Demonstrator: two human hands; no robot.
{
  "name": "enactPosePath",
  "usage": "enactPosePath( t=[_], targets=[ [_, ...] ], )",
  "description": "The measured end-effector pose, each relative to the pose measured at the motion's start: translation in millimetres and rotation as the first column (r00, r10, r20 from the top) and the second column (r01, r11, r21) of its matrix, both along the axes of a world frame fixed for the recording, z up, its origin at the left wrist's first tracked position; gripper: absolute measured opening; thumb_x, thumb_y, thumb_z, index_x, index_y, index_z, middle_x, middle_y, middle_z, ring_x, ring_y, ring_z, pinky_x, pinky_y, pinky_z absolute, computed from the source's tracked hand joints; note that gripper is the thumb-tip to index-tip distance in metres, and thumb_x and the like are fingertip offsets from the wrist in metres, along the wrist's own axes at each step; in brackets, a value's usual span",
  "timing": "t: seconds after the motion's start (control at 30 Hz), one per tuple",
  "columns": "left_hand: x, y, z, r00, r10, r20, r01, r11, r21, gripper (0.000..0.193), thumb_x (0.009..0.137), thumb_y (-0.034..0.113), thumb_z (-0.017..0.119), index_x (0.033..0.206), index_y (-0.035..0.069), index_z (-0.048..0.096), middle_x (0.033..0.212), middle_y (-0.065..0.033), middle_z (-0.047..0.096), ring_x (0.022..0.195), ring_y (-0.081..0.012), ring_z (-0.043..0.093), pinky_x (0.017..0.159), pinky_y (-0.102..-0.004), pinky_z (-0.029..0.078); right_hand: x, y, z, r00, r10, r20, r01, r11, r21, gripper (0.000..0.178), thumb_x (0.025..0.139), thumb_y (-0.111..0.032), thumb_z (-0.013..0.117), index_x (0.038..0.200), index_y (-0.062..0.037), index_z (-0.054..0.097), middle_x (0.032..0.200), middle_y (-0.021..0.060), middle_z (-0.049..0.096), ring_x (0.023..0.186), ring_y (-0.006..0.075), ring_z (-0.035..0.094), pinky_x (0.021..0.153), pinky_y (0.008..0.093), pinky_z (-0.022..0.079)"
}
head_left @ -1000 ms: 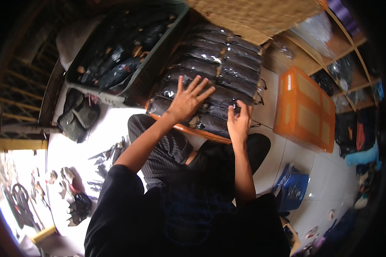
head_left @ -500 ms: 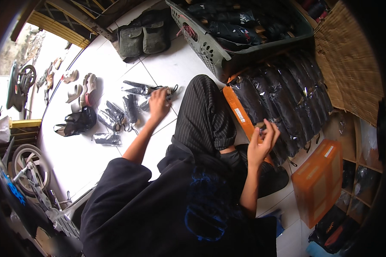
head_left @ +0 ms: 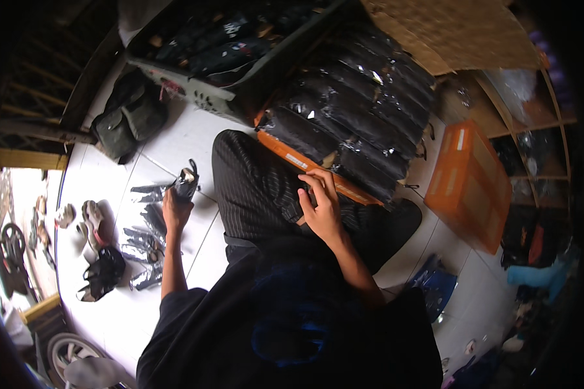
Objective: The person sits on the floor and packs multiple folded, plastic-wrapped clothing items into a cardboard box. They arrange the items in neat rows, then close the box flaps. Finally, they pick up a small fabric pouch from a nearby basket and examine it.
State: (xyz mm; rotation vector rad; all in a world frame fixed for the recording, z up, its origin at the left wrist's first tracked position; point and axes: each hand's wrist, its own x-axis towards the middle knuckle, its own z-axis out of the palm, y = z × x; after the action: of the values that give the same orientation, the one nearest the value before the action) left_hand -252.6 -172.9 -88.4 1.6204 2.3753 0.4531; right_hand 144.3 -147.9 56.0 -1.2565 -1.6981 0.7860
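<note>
My left hand (head_left: 177,211) is closed around a black folded umbrella (head_left: 187,183) in a clear plastic sleeve, its wrist loop sticking up at the far end. Beneath and beside that hand, several more sleeved umbrellas (head_left: 143,238) lie on the white tiled floor. My right hand (head_left: 321,206) hovers over my crossed legs with its fingers loosely bent and apart, nothing visible in them. Just beyond it stands an orange crate (head_left: 285,157), filled with rows of black sleeved umbrellas (head_left: 350,110).
A grey-green perforated basket (head_left: 201,97) with dark umbrellas stands at the far side, a green bag (head_left: 126,120) left of it. An orange box (head_left: 470,188) and shelves (head_left: 538,175) are on the right. Shoes (head_left: 92,223) and a black plastic bag (head_left: 102,272) lie left.
My view has turned to the right. My left hand has lifted an umbrella from the floor group. My right hand has moved from the crate's umbrellas back toward my lap.
</note>
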Motion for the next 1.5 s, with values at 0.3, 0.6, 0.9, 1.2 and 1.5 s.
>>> enactPosePath(
  t=[0.3, 0.6, 0.9, 1.2, 1.5],
  targets=[
    [166.1, 72.6, 190.9, 0.704, -0.71, -0.022, 0.689, 0.676, 0.262, 0.082, 0.054, 0.008, 0.078, 0.132, 0.007, 0.053, 0.117, -0.0124, 0.057, 0.109, -0.0324, 0.052, 0.095, -0.0439, 0.038, 46.1, -6.8, -1.8, 0.952, -0.295, -0.082, 0.296, 0.955, 0.0, 0.024, 0.093, -0.003, 0.057, 0.117, -0.0002, 0.059, 0.11, 0.0105, 0.056, 0.076, 0.0163, 0.055, 0.069, 0.0276, 0.046],
    [317.8, 162.3, 187.4, 0.221, -0.949, -0.226, 0.967, 0.184, 0.174, 0.08, 0.063, 0.014, 0.077, 0.138, 0.012, 0.05, 0.117, -0.0095, 0.054, 0.113, -0.0262, 0.051, 0.097, -0.0427, 0.037, 93.6, -9.9, -30.4, 0.828, -0.525, -0.199, 0.516, 0.851, -0.098, 0.035, 0.094, -0.006, 0.06, 0.126, 0.0045, 0.051, 0.101, 0.0119, 0.059, 0.075, 0.0152, 0.062, 0.06, 0.0274, 0.049],
    [342.6, 166.3, 176.0, 0.168, -0.964, -0.206, 0.974, 0.129, 0.189, 0.072, 0.066, 0.006, 0.071, 0.135, 0.01, 0.053, 0.12, -0.008, 0.052, 0.109, -0.0264, 0.05, 0.094, -0.0416, 0.04, 91.7, -4.3, -14.1, 0.757, -0.538, -0.371, 0.53, 0.837, -0.133, 0.04, 0.093, 0.005, 0.057, 0.132, -0.0001, 0.048, 0.123, 0.0094, 0.052, 0.095, 0.0123, 0.058, 0.081, 0.0231, 0.05],
    [334.7, 163.3, 166.5, 0.218, -0.947, -0.237, 0.957, 0.159, 0.242, 0.064, 0.082, 0.023, 0.068, 0.142, 0.014, 0.046, 0.136, -0.0118, 0.046, 0.126, -0.0308, 0.042, 0.109, -0.0518, 0.028, 94.5, -0.6, -0.3, 0.782, -0.622, -0.038, 0.621, 0.783, -0.028, 0.037, 0.084, -0.001, 0.065, 0.12, -0.0039, 0.059, 0.126, 0.0157, 0.051, 0.117, 0.0304, 0.051, 0.085, 0.0371, 0.053],
    [311.1, 153.3, 125.0, 0.567, -0.82, -0.078, 0.779, 0.503, 0.375, 0.061, 0.096, 0.04, 0.052, 0.146, 0.01, 0.038, 0.152, -0.017, 0.032, 0.141, -0.0387, 0.027, 0.112, -0.0584, 0.02, 86.5, 65.4, 8.6, 0.676, -0.406, 0.615, 0.281, 0.914, 0.294, 0.084, 0.077, -0.052, 0.071, 0.143, -0.0098, 0.043, 0.154, 0.0217, 0.026, 0.142, 0.0449, 0.021, 0.11, 0.0698, 0.013]
  ],
)
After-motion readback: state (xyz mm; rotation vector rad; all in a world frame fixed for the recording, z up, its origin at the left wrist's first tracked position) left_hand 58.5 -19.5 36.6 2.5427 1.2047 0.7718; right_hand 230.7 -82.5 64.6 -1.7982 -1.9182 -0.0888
